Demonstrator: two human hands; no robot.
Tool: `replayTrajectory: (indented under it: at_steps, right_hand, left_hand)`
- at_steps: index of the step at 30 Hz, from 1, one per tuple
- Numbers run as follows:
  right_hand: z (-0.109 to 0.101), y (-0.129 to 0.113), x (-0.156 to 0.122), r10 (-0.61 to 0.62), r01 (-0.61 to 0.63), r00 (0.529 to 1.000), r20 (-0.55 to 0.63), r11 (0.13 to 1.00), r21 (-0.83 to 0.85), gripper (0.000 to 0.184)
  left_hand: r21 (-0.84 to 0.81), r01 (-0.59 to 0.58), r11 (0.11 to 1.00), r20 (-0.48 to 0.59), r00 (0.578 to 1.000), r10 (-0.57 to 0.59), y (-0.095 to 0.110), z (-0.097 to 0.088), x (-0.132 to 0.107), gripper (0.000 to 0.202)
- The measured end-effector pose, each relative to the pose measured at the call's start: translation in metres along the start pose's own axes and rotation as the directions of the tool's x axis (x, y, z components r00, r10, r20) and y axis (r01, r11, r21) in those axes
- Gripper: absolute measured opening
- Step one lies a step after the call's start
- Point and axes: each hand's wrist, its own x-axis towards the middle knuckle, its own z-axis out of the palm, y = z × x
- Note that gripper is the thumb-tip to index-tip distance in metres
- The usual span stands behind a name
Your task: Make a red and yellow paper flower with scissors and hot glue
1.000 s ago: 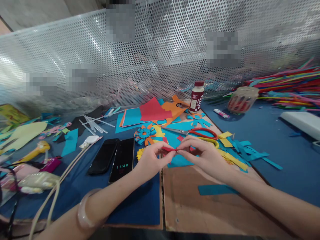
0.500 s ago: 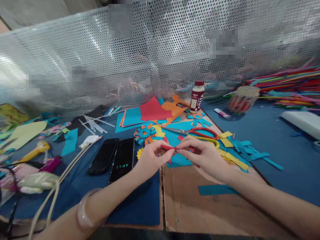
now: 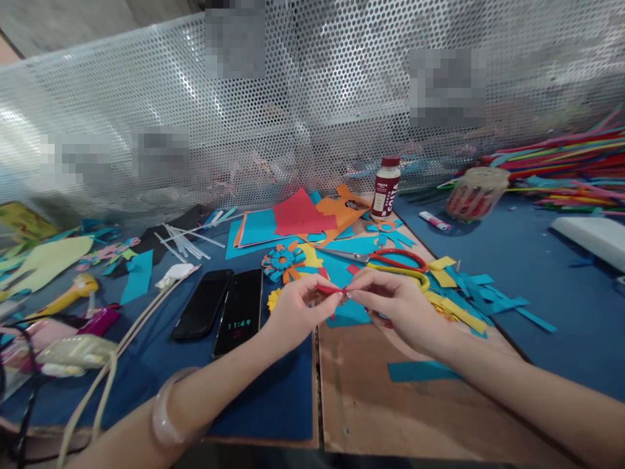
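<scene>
My left hand and my right hand meet just above the table's middle. Both pinch a small red paper piece between thumb and fingertips, fingers curled. Under them lies a teal paper sheet. Red-handled scissors and a yellow-handled pair lie just beyond my right hand. A blue and orange paper flower sits beyond my left hand.
Two dark phones lie left of my left hand. A bottle with a red cap, a glue stick and a clear jar stand at the back. Paper sheets, scraps and coloured strips crowd the blue mat. A perforated metal screen closes the back.
The hands stay together on the red piece; my fingers shifted a little, working it, and the piece now shows a small flap sticking up to the left.
</scene>
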Motion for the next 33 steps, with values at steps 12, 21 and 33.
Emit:
replayTrajectory:
  at_steps: [12,21,33]
  right_hand:
    - [0.001,-0.008,-0.003,-0.063,0.059,0.998,-0.016,0.974,-0.218,0.017]
    - [-0.003,-0.011,0.000,0.021,-0.018,1.000,0.010,0.976,-0.218,0.025]
    - [-0.009,-0.011,0.002,-0.073,0.090,0.995,0.067,0.949,-0.301,0.022]
  left_hand:
    - [0.064,-0.001,0.998,0.048,0.999,-0.002,0.002,-0.001,-0.001,0.016]
    - [0.159,-0.079,0.984,0.030,0.997,0.076,-0.001,-0.007,0.003,0.015]
    - [0.227,-0.080,0.971,0.056,0.996,0.069,0.000,-0.005,0.003,0.015]
